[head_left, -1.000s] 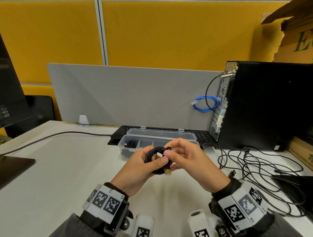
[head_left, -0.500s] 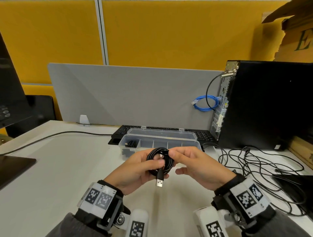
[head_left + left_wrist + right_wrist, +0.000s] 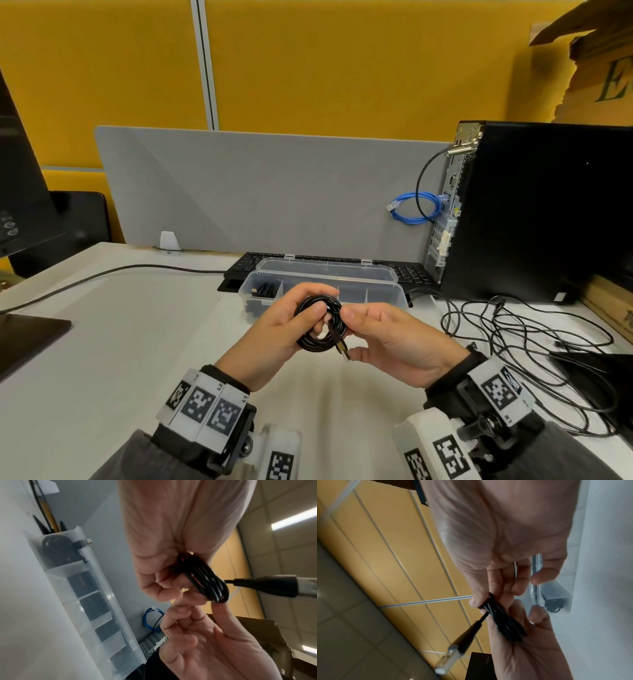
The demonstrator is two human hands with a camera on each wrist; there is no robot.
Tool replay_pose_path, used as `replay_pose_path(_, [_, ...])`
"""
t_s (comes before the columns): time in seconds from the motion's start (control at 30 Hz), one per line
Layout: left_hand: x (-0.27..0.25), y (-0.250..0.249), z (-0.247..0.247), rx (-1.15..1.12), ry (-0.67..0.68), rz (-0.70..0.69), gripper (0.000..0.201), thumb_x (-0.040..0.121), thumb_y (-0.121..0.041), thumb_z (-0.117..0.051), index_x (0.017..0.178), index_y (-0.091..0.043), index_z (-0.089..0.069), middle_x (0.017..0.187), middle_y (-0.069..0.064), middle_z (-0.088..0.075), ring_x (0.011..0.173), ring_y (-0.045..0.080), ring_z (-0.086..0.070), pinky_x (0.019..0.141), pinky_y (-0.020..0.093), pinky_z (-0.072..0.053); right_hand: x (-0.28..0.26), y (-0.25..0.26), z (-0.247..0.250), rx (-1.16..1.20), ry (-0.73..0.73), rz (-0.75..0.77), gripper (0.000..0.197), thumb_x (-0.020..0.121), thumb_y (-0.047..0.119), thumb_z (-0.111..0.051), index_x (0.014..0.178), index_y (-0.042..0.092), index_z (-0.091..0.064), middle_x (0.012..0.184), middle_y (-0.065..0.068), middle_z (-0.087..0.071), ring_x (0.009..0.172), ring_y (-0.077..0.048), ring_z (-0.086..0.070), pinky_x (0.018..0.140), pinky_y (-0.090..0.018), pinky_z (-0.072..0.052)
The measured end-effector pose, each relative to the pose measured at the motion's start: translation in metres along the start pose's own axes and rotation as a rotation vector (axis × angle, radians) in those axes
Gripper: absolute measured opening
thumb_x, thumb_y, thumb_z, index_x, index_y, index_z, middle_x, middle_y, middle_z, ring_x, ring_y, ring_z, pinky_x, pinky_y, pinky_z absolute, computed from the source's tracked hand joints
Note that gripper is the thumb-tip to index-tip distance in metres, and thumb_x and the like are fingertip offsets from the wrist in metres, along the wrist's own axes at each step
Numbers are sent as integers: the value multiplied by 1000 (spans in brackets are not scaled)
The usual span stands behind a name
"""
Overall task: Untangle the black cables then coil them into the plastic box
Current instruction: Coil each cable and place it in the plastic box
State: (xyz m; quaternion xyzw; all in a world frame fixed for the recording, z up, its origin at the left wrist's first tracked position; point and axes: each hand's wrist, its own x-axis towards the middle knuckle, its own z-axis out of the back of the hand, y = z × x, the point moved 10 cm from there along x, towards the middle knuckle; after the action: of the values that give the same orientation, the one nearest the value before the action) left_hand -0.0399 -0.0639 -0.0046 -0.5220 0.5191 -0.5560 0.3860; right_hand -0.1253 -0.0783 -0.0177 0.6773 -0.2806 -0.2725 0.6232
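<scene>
Both hands hold one coil (image 3: pixel 318 323) of black cable above the desk (image 3: pixel 120 342), in front of the box (image 3: pixel 329 284). The left hand (image 3: pixel 274 337) grips the left side of the coil, its thumb laid across the strands and its fingers curled behind them. The right hand (image 3: pixel 399 339) pinches the right side of the coil between thumb and forefinger; its other fingers are loosely curled below. A short tail leaves the coil and ends in a USB plug (image 3: pixel 342 347), which hangs down and toward the person between the two hands. In the left wrist view the coil (image 3: pixel 207 582) shows as several parallel strands, with the plug (image 3: pixel 281 586) pointing to the right. In the right wrist view the coil (image 3: pixel 503 619) lies between the fingertips of both hands, and the plug (image 3: pixel 452 654) points down and left. The box is clear plastic with its lid open and its interior split by dividers; the leftmost compartment holds a coiled black cable (image 3: pixel 263 291). The box stands just in front of a keyboard (image 3: pixel 404 272). To the right, a loose tangle (image 3: pixel 520 342) of black cables lies on the desk beside a computer tower (image 3: pixel 548 212).
</scene>
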Motion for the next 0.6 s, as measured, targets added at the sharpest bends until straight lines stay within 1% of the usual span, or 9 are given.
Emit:
replay_pose_path(0.07, [-1,-1,0,66,-3,11,17,95,-22,-49,106,-12,-56,90,15,-52,83,24,-49,65,22,-51,-2,4,2,-81,-22,10,38,85,38,-54,109,9,-65,108,-12,-60,98,-21,-43,68,-20,-40])
replay_pose_path(0.13, [-2,-1,-3,82,12,47,19,93,-25,-53,103,-8,-55,91,13,-57,84,25,-53,68,27,-54,-5,12,5,-259,-55,31,35,87,39,-53,105,11,-67,103,-11,-64,92,-15,-48,71,-22,-37])
replay_pose_path(0.2, [-3,2,-6,98,45,88,40,75,-32,-71,104,-9,-55,86,4,-64,84,20,-62,74,32,-56,-8,20,5,-414,-80,60,25,93,33,-54,99,15,-69,94,-8,-66,83,-5,-51,71,-20,-36])
replay_pose_path(0.23, [-4,3,-6,169,54,97,50,65,-31,-78,105,-11,-56,87,0,-67,84,17,-66,74,30,-56,-9,23,3,-461,-82,76,20,94,30,-53,94,18,-69,90,-4,-66,78,-1,-52,71,-17,-37])
replay_pose_path(0.3, [-5,5,-9,340,78,102,54,60,-19,-85,106,-13,-57,90,0,-71,84,10,-68,73,24,-54,-10,26,-4,-541,-80,99,19,93,30,-52,88,23,-68,85,-2,-65,77,-1,-54,71,-14,-40])
replay_pose_path(0.37, [-6,6,-14,387,100,109,43,66,-3,-81,102,-10,-60,86,4,-73,81,9,-70,70,21,-53,-10,25,-6,-609,-87,104,20,94,31,-51,88,24,-68,85,2,-66,81,-2,-56,75,-12,-43])
replay_pose_path(0.43, [-7,6,-17,376,114,112,34,68,4,-77,97,-5,-62,83,7,-74,78,11,-70,69,20,-52,-9,24,-4,-618,-81,99,22,95,31,-48,86,25,-67,81,8,-64,78,3,-54,72,-13,-41])
replay_pose_path(0.53, [-9,5,-22,301,165,107,34,68,10,-74,97,-3,-61,87,13,-72,80,16,-70,72,23,-53,-7,19,-1,-549,-39,78,30,96,35,-44,80,24,-67,76,5,-56,74,-3,-46,71,-18,-36])
replay_pose_path(0.6, [-10,8,-27,150,212,136,37,71,14,-70,103,-3,-60,91,18,-71,78,21,-70,72,29,-56,-6,15,0,-478,-8,74,34,96,40,-44,77,20,-65,68,8,-53,71,-7,-43,71,-24,-35])
